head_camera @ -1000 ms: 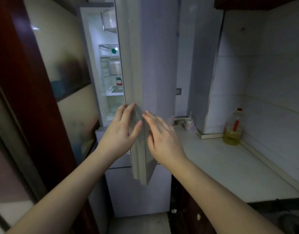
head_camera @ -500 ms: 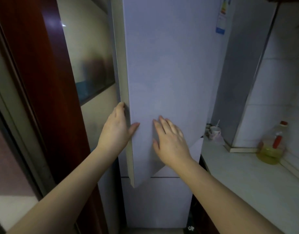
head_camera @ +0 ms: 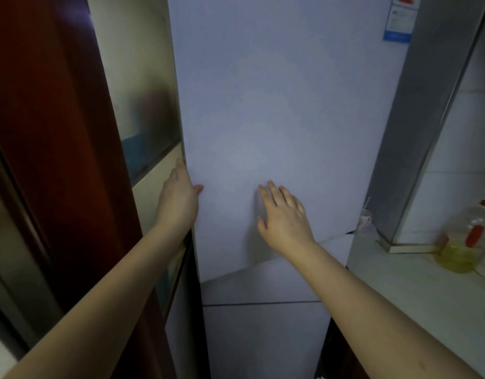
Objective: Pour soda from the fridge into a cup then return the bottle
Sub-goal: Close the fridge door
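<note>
The pale fridge door (head_camera: pixel 277 110) fills the middle of the view and lies almost flush with the fridge body; no interior or soda bottle shows. My left hand (head_camera: pixel 178 203) rests on the door's left edge, fingers curled around it, thumb on the front. My right hand (head_camera: pixel 283 217) lies flat on the door front with fingers spread, holding nothing. A small white cup (head_camera: pixel 365 219) stands at the back of the counter, right beside the fridge.
A white counter (head_camera: pixel 405 296) runs along the right, with a clear bottle of yellow oil (head_camera: pixel 465 242) near the tiled wall. A grey column (head_camera: pixel 427 119) stands right of the fridge. A dark red door frame (head_camera: pixel 44 132) and a glass panel are at the left.
The fridge door has swung from ajar, with lit shelves showing, to nearly closed. Both hands have followed it forward, and my view has moved closer and to the left.
</note>
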The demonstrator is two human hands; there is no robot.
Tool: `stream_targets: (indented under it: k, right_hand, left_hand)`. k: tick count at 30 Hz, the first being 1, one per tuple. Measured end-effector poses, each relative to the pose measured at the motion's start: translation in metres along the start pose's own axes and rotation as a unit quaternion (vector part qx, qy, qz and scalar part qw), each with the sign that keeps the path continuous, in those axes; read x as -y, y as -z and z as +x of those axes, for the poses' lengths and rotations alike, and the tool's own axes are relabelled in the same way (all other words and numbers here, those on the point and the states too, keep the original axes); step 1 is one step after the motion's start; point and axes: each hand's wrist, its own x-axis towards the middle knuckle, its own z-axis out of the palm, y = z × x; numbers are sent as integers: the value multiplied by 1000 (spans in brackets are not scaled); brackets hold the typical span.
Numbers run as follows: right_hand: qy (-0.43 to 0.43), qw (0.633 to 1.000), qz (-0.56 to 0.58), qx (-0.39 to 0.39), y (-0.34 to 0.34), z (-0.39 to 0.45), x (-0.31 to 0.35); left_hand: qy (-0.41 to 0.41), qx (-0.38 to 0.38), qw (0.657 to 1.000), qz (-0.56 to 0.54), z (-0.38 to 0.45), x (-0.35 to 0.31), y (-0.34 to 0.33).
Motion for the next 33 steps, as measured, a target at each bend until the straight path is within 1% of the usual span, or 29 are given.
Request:
stream_targets:
  k: [6, 9, 10, 12, 13, 15, 17, 18, 19, 22, 25, 29, 33]
  right_hand:
    - [5, 1000, -22, 21, -27, 39, -19]
    - [11, 999, -29, 15, -41, 59, -26]
    - [15, 999, -29, 4, -45, 64, -27]
    - [22, 999, -21, -25, -56, 73, -27]
    - [21, 999, -14, -36, -62, 77, -26]
    - [21, 998, -8, -56, -70, 82, -24]
    - [21, 997, -8, -73, -76, 88, -22]
    - [21, 997, -9, -76, -78, 91, -22]
    - [22, 997, -11, -77, -80, 94, -23]
    - [28, 997, -13, -72, -85, 104, -32]
    - [37, 997, -16, -59, -90, 116, -43]
    - [55, 998, -9, -38, -94, 123, -45]
    - [51, 998, -8, -25, -97, 120, -44]
  left_hand:
    - [24, 0, 999, -48, 51, 37, -29]
    - [37, -5, 999, -31, 65, 47, -40]
    - [32, -18, 999, 3, 67, 49, -43]
    - [7, -53, 990, 131, 64, 49, -47]
    - [-14, -72, 980, 185, 59, 46, -51]
    - [-85, -91, 962, 245, 50, 39, -60]
    - [-168, -61, 941, 288, 45, 35, -77]
    - [-192, -33, 930, 312, 46, 36, -87]
    - [-200, -5, 922, 333, 47, 36, -97]
    - [-174, 60, 917, 353, 55, 37, -119]
    - [-153, 105, 918, 350, 64, 38, -132]
    - [-136, 133, 919, 345, 65, 35, -141]
    - [-128, 134, 921, 342, 66, 33, -143]
